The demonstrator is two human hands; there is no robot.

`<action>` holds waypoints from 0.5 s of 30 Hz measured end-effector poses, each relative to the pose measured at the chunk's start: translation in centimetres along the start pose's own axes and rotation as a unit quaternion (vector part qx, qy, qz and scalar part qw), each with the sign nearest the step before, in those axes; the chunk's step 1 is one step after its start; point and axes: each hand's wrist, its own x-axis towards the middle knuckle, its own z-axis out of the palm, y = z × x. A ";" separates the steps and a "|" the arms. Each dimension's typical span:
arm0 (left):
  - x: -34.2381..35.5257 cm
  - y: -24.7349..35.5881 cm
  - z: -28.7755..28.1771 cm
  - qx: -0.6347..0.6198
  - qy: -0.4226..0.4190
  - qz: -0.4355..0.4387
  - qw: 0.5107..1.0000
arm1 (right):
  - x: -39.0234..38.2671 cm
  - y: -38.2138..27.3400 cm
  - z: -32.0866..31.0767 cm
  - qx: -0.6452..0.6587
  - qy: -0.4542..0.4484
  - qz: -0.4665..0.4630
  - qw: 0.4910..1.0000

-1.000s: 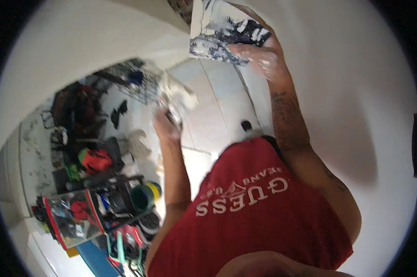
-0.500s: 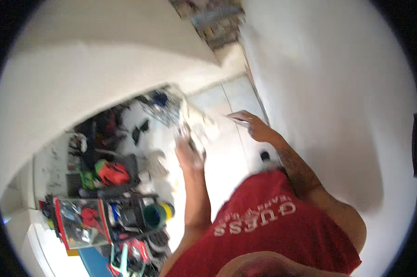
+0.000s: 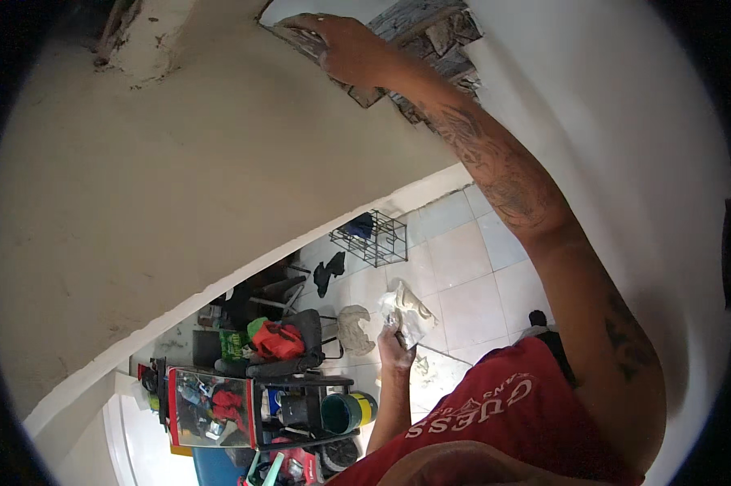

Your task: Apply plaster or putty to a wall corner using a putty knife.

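My right hand (image 3: 353, 50) reaches high, gripping a flat putty blade (image 3: 296, 42) against the edge of a rough grey patch of exposed surface (image 3: 438, 32) in the pale plastered wall (image 3: 203, 138). The fingers hide part of the blade. Low in the centre, my left hand (image 3: 395, 348) holds a crumpled, whitish plastic bag (image 3: 410, 312) smeared with a pale paste; its exact contents cannot be made out.
Below are a tiled floor (image 3: 458, 267), a wire rack (image 3: 369, 247), dark cloth (image 3: 326, 275), a chair piled with red cloth (image 3: 280, 340), a red-framed clear case (image 3: 211, 405) and a green bucket (image 3: 337, 415). A white wall (image 3: 641, 162) runs along the right.
My right hand has dropped from upper right, then swung up and left with the blade to the rough patch. The view has shifted, showing more wall; my left hand now sits lower in it.
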 end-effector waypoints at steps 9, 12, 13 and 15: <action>-0.1 -0.8 -1.2 -0.126 0.069 -0.048 0.988 | 4.1 0.1 6.1 -0.095 -0.004 0.006 0.995; -0.3 -1.3 -0.7 0.074 0.021 0.032 0.997 | 3.3 -2.4 4.4 -0.080 -0.037 0.015 0.996; -0.3 -1.3 -0.5 0.072 0.020 0.032 0.997 | 3.1 -2.5 4.2 -0.074 -0.012 0.000 0.997; 0.0 -1.3 0.0 -0.115 0.076 -0.055 0.989 | 2.9 -2.9 4.1 -0.068 0.004 -0.009 0.998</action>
